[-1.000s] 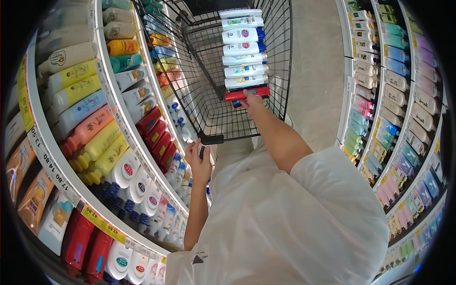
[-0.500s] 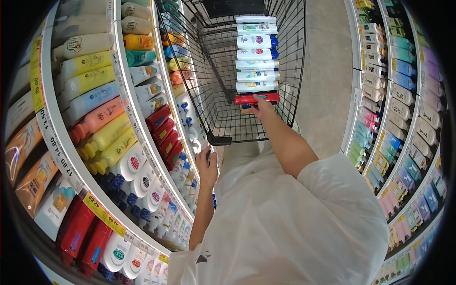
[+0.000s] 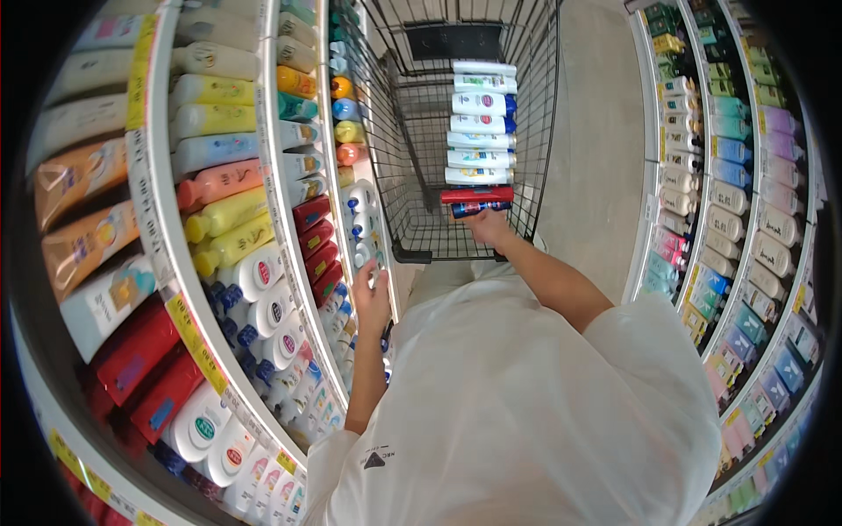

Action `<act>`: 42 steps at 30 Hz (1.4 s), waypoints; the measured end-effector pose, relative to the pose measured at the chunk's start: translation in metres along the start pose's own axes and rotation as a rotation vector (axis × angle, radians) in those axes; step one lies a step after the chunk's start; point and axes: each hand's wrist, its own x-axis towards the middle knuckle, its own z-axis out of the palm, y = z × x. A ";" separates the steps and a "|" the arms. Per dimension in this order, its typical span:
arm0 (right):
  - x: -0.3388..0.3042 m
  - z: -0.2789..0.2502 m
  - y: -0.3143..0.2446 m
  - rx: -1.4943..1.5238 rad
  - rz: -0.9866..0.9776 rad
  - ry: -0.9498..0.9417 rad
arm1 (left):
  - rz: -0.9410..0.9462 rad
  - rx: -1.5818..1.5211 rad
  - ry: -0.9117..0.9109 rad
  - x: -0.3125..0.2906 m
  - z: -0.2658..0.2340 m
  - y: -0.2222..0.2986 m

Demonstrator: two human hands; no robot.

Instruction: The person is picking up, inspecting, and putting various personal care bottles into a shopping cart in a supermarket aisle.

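Observation:
My right hand (image 3: 488, 229) is in the near part of the shopping cart (image 3: 427, 256), its fingers closed on a small dark blue bottle (image 3: 481, 209) lying crosswise. Just beyond that bottle lies a red bottle (image 3: 478, 195). Several white bottles (image 3: 478, 103), some with blue caps, continue the column toward the cart's far end. My left hand (image 3: 372, 294) is outside the cart, beside the left shelving. Its fingers are apart and hold nothing; a dark band shows at the wrist.
The left shelving (image 3: 153, 197) holds rows of yellow, pink, red, white and orange bottles. Another shelf unit (image 3: 671, 167) of bottles and tubes runs along the right. Pale floor (image 3: 599, 149) lies between the cart and that unit.
My right hand has moved from the red bottle to the dark blue one, which now shows more clearly. My left hand's fingers have spread. The view has shifted, placing the left shelves further right.

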 end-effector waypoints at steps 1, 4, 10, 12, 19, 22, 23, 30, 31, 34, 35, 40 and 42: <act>0.001 0.005 0.019 -0.155 -0.275 0.014 | -0.007 -0.036 0.073 0.001 -0.013 0.025; -0.040 -0.009 0.006 -0.565 -1.137 0.059 | 0.115 -0.203 0.206 -0.012 -0.089 0.116; -0.053 -0.058 0.041 -0.594 -0.775 -0.029 | 0.875 0.249 0.857 -0.077 -0.260 0.305; -0.045 -0.059 0.032 -0.547 -0.824 -0.095 | 1.011 0.423 1.226 -0.111 -0.304 0.328; -0.018 -0.045 0.023 -0.659 -0.823 -0.156 | 0.477 0.696 2.092 -0.163 -0.424 0.327; 0.026 -0.037 0.043 -0.639 -0.759 -0.144 | 0.261 0.503 1.935 -0.166 -0.431 0.321; 0.033 -0.036 0.047 -0.636 -0.757 -0.135 | 0.137 0.501 1.889 -0.167 -0.427 0.329; 0.013 -0.058 0.053 -0.622 -0.874 -0.180 | 0.303 0.427 1.956 -0.171 -0.429 0.326; -0.011 -0.057 0.040 -0.618 -0.948 -0.156 | 0.533 0.267 1.969 -0.174 -0.417 0.333; -0.038 -0.064 -0.012 -0.337 -0.934 -0.248 | 1.176 -0.348 1.791 -0.188 -0.395 0.335; -0.097 -0.065 -0.056 -0.371 -0.956 -0.202 | 1.512 -0.665 1.231 -0.188 -0.388 0.329; -0.292 -0.082 -0.207 -0.210 -1.273 -0.194 | 1.151 -1.304 -0.231 -0.107 -0.284 0.362; -0.366 -0.096 -0.250 -0.348 -1.386 -0.074 | 0.770 -1.534 -0.328 -0.081 -0.221 0.359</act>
